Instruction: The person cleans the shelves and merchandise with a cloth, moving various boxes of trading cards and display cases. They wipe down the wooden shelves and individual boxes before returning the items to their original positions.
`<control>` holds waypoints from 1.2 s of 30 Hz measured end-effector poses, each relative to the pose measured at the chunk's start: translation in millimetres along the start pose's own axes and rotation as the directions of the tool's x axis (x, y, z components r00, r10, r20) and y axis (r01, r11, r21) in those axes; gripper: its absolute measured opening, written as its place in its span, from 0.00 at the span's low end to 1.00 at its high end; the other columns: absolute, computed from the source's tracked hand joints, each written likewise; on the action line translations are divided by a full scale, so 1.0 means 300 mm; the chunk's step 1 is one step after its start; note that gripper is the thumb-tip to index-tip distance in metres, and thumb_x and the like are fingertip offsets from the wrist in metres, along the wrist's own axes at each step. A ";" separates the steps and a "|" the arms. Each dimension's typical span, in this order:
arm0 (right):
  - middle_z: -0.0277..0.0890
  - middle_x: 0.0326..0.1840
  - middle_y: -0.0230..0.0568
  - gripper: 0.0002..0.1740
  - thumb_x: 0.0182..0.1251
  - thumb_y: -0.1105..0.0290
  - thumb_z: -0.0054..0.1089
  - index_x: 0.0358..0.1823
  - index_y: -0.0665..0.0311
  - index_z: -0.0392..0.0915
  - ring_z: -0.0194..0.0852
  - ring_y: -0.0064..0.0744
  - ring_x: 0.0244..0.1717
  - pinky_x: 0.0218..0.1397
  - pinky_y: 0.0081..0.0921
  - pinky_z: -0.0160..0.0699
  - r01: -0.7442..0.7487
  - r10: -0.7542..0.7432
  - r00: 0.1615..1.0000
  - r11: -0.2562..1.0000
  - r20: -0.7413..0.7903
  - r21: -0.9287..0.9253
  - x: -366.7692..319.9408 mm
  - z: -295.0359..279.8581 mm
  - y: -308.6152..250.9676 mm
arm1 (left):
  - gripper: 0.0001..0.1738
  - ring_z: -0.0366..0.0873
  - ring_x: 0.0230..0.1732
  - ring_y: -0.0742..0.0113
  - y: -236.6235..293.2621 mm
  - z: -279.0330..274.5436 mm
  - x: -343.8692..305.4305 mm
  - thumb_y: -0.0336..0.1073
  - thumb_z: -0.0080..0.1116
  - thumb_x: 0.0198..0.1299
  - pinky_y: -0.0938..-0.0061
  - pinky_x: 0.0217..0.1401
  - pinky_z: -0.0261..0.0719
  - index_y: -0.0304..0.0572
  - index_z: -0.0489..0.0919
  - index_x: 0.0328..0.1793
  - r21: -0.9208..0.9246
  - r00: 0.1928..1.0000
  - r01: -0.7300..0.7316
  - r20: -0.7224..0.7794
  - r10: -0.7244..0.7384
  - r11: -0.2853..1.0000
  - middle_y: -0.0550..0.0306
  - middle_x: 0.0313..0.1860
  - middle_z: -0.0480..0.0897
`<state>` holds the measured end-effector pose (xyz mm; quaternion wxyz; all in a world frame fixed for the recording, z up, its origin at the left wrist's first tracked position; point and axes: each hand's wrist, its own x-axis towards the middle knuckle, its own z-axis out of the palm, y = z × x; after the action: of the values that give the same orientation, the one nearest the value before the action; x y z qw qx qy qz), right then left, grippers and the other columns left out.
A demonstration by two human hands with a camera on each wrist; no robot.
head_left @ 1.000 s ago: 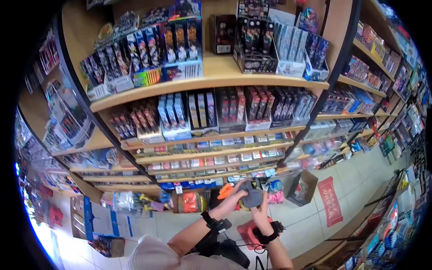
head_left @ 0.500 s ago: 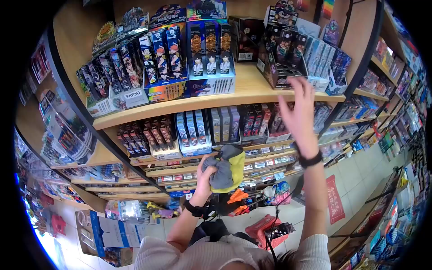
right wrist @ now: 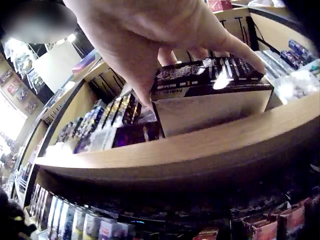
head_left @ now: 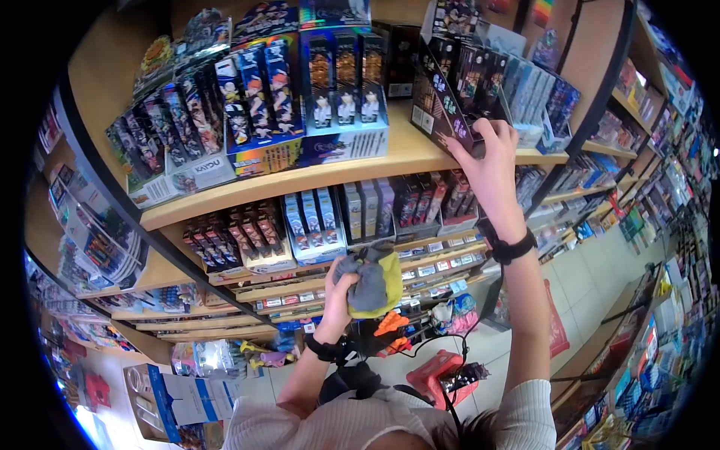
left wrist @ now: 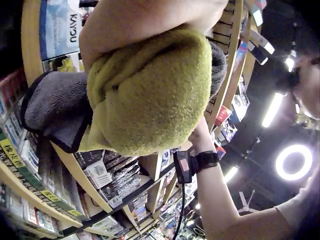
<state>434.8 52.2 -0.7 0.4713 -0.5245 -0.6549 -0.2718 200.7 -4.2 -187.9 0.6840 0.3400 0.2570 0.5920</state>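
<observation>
My left hand [head_left: 335, 306] holds a bunched towel [head_left: 382, 289], grey on one side and yellow on the other, in front of the lower shelves. In the left wrist view the towel's yellow side [left wrist: 155, 95] bulges below that hand, with a grey flap hanging out. On the upper shelf my right hand [head_left: 491, 165] grips the front of a black display box [head_left: 437, 101] with slim packages standing in its back. Its thumb and fingers span the box from side to side. In the right wrist view the box's front is tipped up, showing its pale underside [right wrist: 212, 112].
Packed display boxes [head_left: 259, 97] fill the upper shelf to the left; pale blue packages [head_left: 525, 90] stand close on the right. The wooden shelf edge [head_left: 300, 176] runs below. A red basket [head_left: 442, 379] sits on the floor, and a cable hangs beside my right arm.
My right hand leaves the towel, rises to the upper shelf and takes hold of the black display box, which now sits turned and tipped. My left hand lifts the towel from lower down.
</observation>
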 end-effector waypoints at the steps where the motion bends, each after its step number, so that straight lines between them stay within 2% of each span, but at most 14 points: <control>1: 0.66 0.38 0.48 0.17 0.47 0.67 0.69 0.35 0.65 0.72 0.60 0.50 0.46 0.49 0.42 0.62 -0.003 0.004 1.000 1.000 -0.022 0.026 -0.017 -0.035 -0.020 | 0.15 0.75 0.40 0.69 0.004 0.014 0.010 0.27 0.47 0.47 0.78 0.48 0.72 0.35 0.70 0.44 0.042 0.999 -0.009 0.040 0.007 0.999 0.55 0.39 0.76; 6: 0.66 0.40 0.47 0.17 0.43 0.70 0.70 0.32 0.65 0.71 0.60 0.51 0.47 0.49 0.41 0.62 -0.038 0.038 0.997 0.999 -0.063 0.005 -0.178 -0.274 -0.059 | 0.20 0.76 0.42 0.66 -0.011 0.177 0.022 0.28 0.44 0.46 0.75 0.47 0.75 0.35 0.68 0.49 0.119 0.973 -0.007 0.232 -0.021 0.993 0.51 0.43 0.76; 10: 0.66 0.40 0.46 0.17 0.41 0.72 0.72 0.31 0.65 0.72 0.60 0.52 0.51 0.50 0.43 0.63 -0.103 0.093 0.992 0.986 -0.080 -0.134 -0.392 -0.493 -0.034 | 0.14 0.73 0.39 0.73 -0.103 0.344 -0.036 0.25 0.49 0.47 0.80 0.43 0.71 0.37 0.69 0.43 0.167 0.955 0.044 0.282 -0.091 0.985 0.60 0.38 0.75; 11: 0.66 0.40 0.46 0.17 0.40 0.72 0.72 0.30 0.65 0.72 0.60 0.53 0.52 0.50 0.43 0.63 -0.124 0.109 0.990 0.975 -0.090 -0.183 -0.457 -0.547 -0.027 | 0.14 0.72 0.39 0.74 -0.157 0.379 -0.054 0.24 0.50 0.48 0.80 0.43 0.71 0.37 0.69 0.44 0.153 0.944 0.053 0.315 -0.099 0.987 0.61 0.37 0.74; 15: 0.66 0.40 0.47 0.18 0.36 0.73 0.73 0.27 0.65 0.72 0.60 0.55 0.52 0.50 0.46 0.64 -0.280 0.257 0.960 0.903 -0.115 -0.324 -0.762 -0.730 0.048 | 0.17 0.72 0.40 0.74 -0.395 0.510 -0.110 0.25 0.55 0.47 0.79 0.44 0.70 0.36 0.69 0.46 0.475 0.814 -0.154 0.558 -0.161 0.866 0.60 0.38 0.75; 18: 0.66 0.41 0.47 0.18 0.35 0.73 0.74 0.27 0.66 0.72 0.61 0.55 0.53 0.51 0.46 0.65 -0.459 0.406 0.888 0.801 -0.215 -0.384 -1.085 -0.806 0.113 | 0.18 0.73 0.40 0.71 -0.638 0.554 -0.203 0.25 0.56 0.47 0.77 0.46 0.71 0.35 0.69 0.47 0.567 0.719 -0.101 0.610 -0.334 0.817 0.56 0.38 0.76; 20: 0.66 0.41 0.47 0.19 0.35 0.72 0.75 0.26 0.66 0.72 0.60 0.55 0.54 0.51 0.47 0.64 -0.581 0.523 0.813 0.695 -0.257 -0.424 -1.305 -0.842 0.130 | 0.17 0.73 0.36 0.73 -0.823 0.520 -0.261 0.26 0.57 0.48 0.78 0.44 0.71 0.36 0.69 0.47 0.639 0.681 -0.258 0.652 -0.332 0.724 0.59 0.36 0.77; 25: 0.67 0.42 0.47 0.17 0.39 0.72 0.74 0.28 0.66 0.73 0.59 0.56 0.56 0.54 0.47 0.62 -0.830 0.774 0.516 0.346 -0.367 -0.438 -1.875 -0.850 0.145 | 0.18 0.73 0.40 0.69 -1.260 0.309 -0.415 0.27 0.58 0.49 0.74 0.46 0.71 0.36 0.68 0.47 0.774 0.618 -0.320 0.608 -0.499 0.546 0.55 0.37 0.75; 26: 0.67 0.42 0.47 0.16 0.40 0.72 0.73 0.29 0.65 0.74 0.59 0.56 0.56 0.55 0.48 0.61 -0.857 0.802 0.456 0.278 -0.386 -0.434 -1.977 -0.841 0.140 | 0.19 0.73 0.42 0.63 -1.318 0.269 -0.442 0.28 0.58 0.48 0.71 0.48 0.71 0.36 0.69 0.48 0.801 0.594 -0.366 0.594 -0.543 0.475 0.52 0.40 0.74; 28: 0.66 0.42 0.47 0.16 0.41 0.72 0.73 0.29 0.65 0.74 0.59 0.56 0.56 0.56 0.49 0.60 -0.870 0.836 0.392 0.202 -0.384 -0.449 -2.183 -0.816 0.142 | 0.22 0.73 0.48 0.51 -1.465 0.217 -0.476 0.31 0.58 0.46 0.66 0.51 0.71 0.38 0.70 0.49 0.816 0.551 -0.475 0.568 -0.611 0.330 0.47 0.45 0.73; 29: 0.66 0.42 0.47 0.16 0.41 0.71 0.73 0.30 0.65 0.74 0.59 0.56 0.56 0.57 0.49 0.60 -0.875 0.852 0.349 0.147 -0.390 -0.462 -2.280 -0.797 0.140 | 0.23 0.72 0.50 0.49 -1.522 0.181 -0.489 0.32 0.58 0.45 0.64 0.51 0.71 0.41 0.70 0.51 0.859 0.525 -0.439 0.482 -0.701 0.262 0.49 0.48 0.71; 33: 0.64 0.44 0.49 0.16 0.43 0.71 0.72 0.31 0.64 0.74 0.56 0.57 0.57 0.60 0.52 0.56 -0.869 0.904 0.261 0.068 -0.337 -0.491 -2.590 -0.699 0.191 | 0.27 0.71 0.53 0.47 -1.749 -0.001 -0.540 0.32 0.59 0.44 0.63 0.53 0.72 0.48 0.70 0.55 0.827 0.405 -0.555 0.359 -0.841 0.086 0.49 0.53 0.71; 35: 0.64 0.45 0.50 0.16 0.43 0.71 0.72 0.32 0.64 0.74 0.56 0.57 0.57 0.60 0.53 0.55 -0.889 0.903 0.230 0.043 -0.362 -0.457 -2.724 -0.625 0.250 | 0.32 0.72 0.54 0.48 -1.847 -0.062 -0.556 0.36 0.58 0.44 0.61 0.52 0.74 0.54 0.68 0.60 0.754 0.297 -0.651 0.146 -0.944 -0.088 0.52 0.57 0.69; 36: 0.64 0.45 0.51 0.15 0.44 0.70 0.71 0.32 0.64 0.74 0.55 0.58 0.58 0.61 0.55 0.54 -0.905 0.892 0.212 0.025 -0.400 -0.424 -2.785 -0.579 0.286 | 0.32 0.72 0.54 0.48 -1.895 -0.097 -0.558 0.36 0.58 0.44 0.61 0.52 0.74 0.54 0.68 0.60 0.754 0.299 -0.648 0.121 -0.946 -0.108 0.52 0.57 0.69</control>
<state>578.0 -429.7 -695.4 0.3548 -0.9276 -0.0514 -0.1048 511.8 -203.0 -652.5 0.2718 0.8930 0.2072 -0.2929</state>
